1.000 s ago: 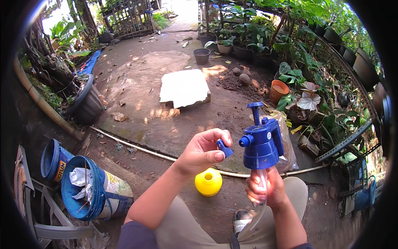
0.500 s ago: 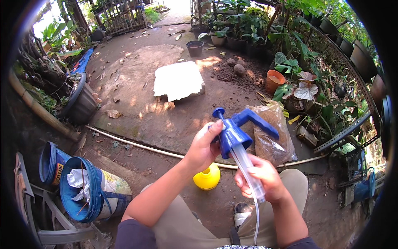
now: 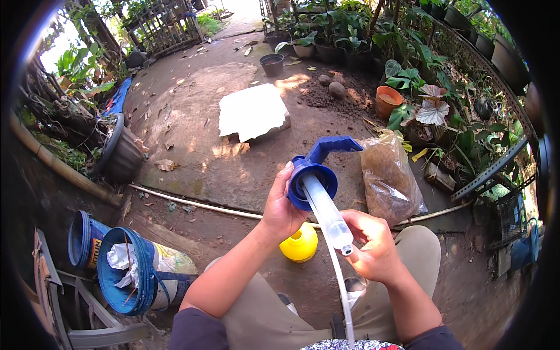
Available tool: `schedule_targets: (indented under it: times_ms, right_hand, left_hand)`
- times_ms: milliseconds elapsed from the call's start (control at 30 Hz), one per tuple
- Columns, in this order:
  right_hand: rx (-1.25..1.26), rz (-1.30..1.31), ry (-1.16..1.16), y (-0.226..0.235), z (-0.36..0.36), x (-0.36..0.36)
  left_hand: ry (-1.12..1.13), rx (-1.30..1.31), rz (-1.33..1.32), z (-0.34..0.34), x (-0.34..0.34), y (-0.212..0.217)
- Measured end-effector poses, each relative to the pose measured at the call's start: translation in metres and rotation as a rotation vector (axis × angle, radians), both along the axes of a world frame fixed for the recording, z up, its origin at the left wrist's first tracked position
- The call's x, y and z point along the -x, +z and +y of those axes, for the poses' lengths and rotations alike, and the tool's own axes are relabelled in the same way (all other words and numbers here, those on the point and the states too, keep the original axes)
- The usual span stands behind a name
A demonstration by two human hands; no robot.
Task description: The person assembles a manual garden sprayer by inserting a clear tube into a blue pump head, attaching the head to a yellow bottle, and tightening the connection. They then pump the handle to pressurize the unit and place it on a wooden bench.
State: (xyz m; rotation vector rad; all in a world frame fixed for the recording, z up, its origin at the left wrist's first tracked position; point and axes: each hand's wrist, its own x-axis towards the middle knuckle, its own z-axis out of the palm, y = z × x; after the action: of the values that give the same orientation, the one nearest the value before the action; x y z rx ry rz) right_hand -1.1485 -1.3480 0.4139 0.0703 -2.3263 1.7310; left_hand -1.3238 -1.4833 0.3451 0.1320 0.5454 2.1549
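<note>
A blue sprayer pump head [image 3: 331, 149] with a screw collar and a long lever is held up in front of my knees. My left hand [image 3: 277, 205] is closed round the collar's left side. From the open underside of the collar a clear pump cylinder [image 3: 325, 214] slants down toward me, its small end nozzle facing me. A thin, pale dip tube [image 3: 339, 286] hangs beside it toward my lap. My right hand [image 3: 373, 245] has its fingers curled at the cylinder's lower right side, the fingertips partly hidden behind it. Below, between my legs, stands a round yellow bottle [image 3: 300, 245] with its neck open.
Paint-stained buckets [image 3: 125, 268] stand at the left by a metal frame [image 3: 105, 332]. A plastic bag of brown material [image 3: 391, 181] leans ahead on the right, near a white pipe [image 3: 198, 204]. A white slab [image 3: 254, 111], a terracotta pot [image 3: 387, 100] and potted plants lie farther off.
The pump head has tilted so that its underside and the cylinder's end face me. My right hand has shifted from wrapping the cylinder to its right side.
</note>
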Motion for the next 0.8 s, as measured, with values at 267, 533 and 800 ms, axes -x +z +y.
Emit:
schedule_targets:
  times_ms: [267, 533, 800]
  right_hand:
    - [0.322, -0.027, -0.156, 0.011, -0.024, 0.002]
    - [0.391, -0.154, -0.392, 0.003, -0.021, 0.007]
    - [0.037, 0.010, -0.205, -0.017, -0.028, 0.003]
  left_hand:
    - [0.053, -0.035, 0.022, 0.004, -0.009, -0.001]
    - [0.066, 0.136, 0.079, 0.008, -0.019, 0.007]
    - [0.175, 0.215, 0.021, 0.005, -0.008, 0.011]
